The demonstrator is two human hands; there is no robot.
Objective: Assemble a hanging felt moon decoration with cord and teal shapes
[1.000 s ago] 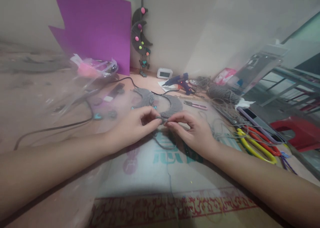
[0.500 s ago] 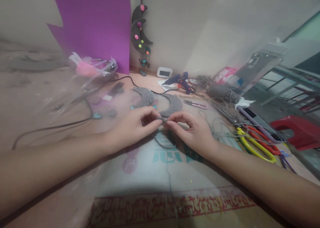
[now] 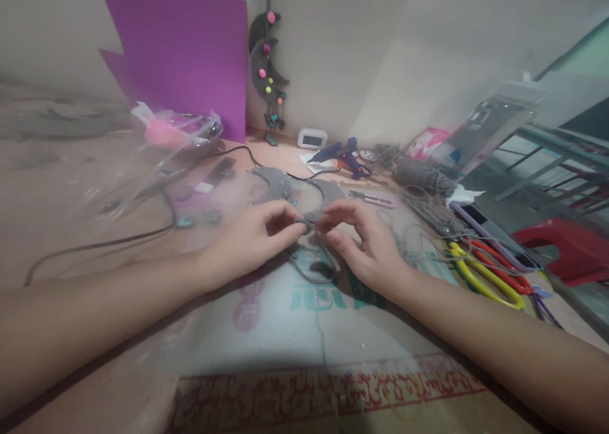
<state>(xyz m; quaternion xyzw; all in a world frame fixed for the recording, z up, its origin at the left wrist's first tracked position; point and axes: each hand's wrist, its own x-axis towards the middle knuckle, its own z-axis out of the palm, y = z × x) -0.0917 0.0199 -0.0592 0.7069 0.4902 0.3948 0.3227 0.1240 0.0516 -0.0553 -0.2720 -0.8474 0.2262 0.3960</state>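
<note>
Cord (image 3: 310, 221), matt and fibrous; crescent (image 3: 277, 183), rough wound yarn; purple sheet (image 3: 185, 53), smooth matt card; glue gun (image 3: 350, 158), smooth plastic; bag (image 3: 197, 122), glossy clear plastic film

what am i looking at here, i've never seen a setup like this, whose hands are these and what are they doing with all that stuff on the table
There is no machine here: these are a person's own bare hands. Every picture comes from one camera worn on the head, looking forward and down, so the arms reach in from the lower corners.

The left hand pinches grey yarn. The right hand is beside it, thumb and forefinger slightly apart; whether they touch the yarn is hard to tell.

Under the hands is a printed sheet. Beyond them lie grey crescent shapes, with a glue gun and a small white clock further back. To the right are a yarn ball and a phone.
</note>
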